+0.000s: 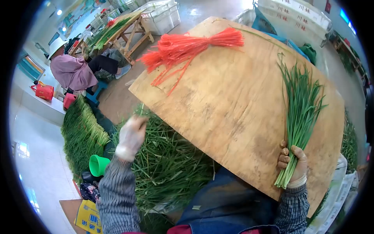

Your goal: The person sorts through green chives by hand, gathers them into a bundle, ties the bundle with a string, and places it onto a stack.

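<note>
My right hand [294, 162], in a soiled thin glove, is closed round the pale lower ends of a bunch of green chives [302, 105]. The bunch lies along the right side of the wooden tabletop [218, 93], its leaf tips fanned out toward the far edge. Off the table's left edge, my left hand [132, 134], in a whitish glove, is held over a heap of loose green leaves [167, 167]. Its fingers are curled together; a bit of green shows by the fingertips, but whether they grip it is unclear.
Red plastic ties [187, 46] lie gathered at the table's far side. Stacked chives [80, 132] and a green bucket [98, 165] are on the left. A seated person [74, 70] is near another wooden table [117, 31]. White crates [294, 19] stand behind the table.
</note>
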A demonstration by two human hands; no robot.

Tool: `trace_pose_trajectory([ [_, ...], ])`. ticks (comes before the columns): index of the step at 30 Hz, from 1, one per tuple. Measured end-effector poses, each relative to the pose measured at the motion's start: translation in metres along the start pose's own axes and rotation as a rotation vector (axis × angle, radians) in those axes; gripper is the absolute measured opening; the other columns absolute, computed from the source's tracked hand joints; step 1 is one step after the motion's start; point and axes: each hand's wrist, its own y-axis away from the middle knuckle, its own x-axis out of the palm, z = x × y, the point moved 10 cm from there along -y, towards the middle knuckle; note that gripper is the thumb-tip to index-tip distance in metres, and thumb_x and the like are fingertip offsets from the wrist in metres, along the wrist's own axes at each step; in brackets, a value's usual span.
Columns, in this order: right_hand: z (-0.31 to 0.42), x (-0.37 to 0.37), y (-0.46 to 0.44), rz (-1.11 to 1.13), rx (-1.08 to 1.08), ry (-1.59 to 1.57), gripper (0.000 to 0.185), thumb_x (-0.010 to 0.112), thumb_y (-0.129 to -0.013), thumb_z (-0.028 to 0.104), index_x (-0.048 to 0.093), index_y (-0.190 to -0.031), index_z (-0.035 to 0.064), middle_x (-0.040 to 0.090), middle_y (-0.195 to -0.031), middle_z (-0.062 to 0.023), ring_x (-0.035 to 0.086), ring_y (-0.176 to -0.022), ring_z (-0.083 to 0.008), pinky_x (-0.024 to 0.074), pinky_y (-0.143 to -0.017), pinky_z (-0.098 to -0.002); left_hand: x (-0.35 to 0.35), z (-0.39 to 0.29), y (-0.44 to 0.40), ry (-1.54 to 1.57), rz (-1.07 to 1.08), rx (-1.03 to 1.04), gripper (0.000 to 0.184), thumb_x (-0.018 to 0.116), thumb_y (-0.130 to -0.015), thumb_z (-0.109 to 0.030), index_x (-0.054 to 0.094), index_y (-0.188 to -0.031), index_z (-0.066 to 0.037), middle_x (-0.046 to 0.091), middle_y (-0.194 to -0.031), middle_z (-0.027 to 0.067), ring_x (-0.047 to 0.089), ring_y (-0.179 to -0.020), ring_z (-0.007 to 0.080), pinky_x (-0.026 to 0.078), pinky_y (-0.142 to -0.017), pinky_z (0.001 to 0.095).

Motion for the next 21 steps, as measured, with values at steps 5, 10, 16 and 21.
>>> trace_pose_trajectory([
  [5, 0.002, -0.003, 0.002, -0.063, -0.038, 0.027, 0.031, 0.055, -0.081, 0.015, 0.049, -0.104, -0.0046, 0.06, -0.076, -0.0068, 0.057, -0.058, -0.0136, 0.0473, -0.048, -0.0259, 0.027, -0.027, -0.096, 0.02, -0.143, 0.128, 0.019, 0.051, -0.082, -0.014, 0.059, -0.098, -0.007, 0.058, -0.098, 0.0175, 0.058, -0.088, 0.035, 0.047, -0.074, 0.0422],
  [10, 0.0, -0.006, 0.005, -0.065, 0.0, -0.02, 0.032, 0.056, -0.08, 0.014, 0.048, -0.105, -0.0038, 0.06, -0.076, -0.0069, 0.057, -0.058, -0.0138, 0.0461, -0.048, -0.026, 0.041, 0.014, -0.061, -0.334, 0.413, -0.249, 0.022, 0.047, -0.076, -0.012, 0.061, -0.092, -0.005, 0.062, -0.094, 0.0221, 0.06, -0.093, 0.0357, 0.049, -0.078, 0.0417],
  [16, 0.0, -0.002, 0.006, -0.083, 0.0, -0.015, 0.035, 0.056, -0.077, 0.012, 0.047, -0.107, -0.0034, 0.058, -0.074, -0.0058, 0.054, -0.054, -0.0133, 0.0426, -0.045, -0.0255, 0.005, 0.017, -0.078, -0.388, 0.212, -0.114, 0.023, 0.049, -0.081, -0.02, 0.065, -0.086, -0.004, 0.063, -0.085, 0.0193, 0.061, -0.083, 0.0341, 0.049, -0.074, 0.0424],
  [21, 0.051, 0.067, -0.001, -0.037, -0.193, 0.168, 0.037, 0.058, -0.075, 0.015, 0.049, -0.108, -0.0004, 0.056, -0.071, -0.0042, 0.05, -0.05, -0.0115, 0.0403, -0.04, -0.0248, -0.003, -0.015, -0.194, -0.089, -0.297, -0.029, 0.031, 0.056, -0.082, -0.027, 0.058, -0.108, -0.01, 0.059, -0.102, 0.0192, 0.058, -0.094, 0.0332, 0.047, -0.078, 0.0413],
])
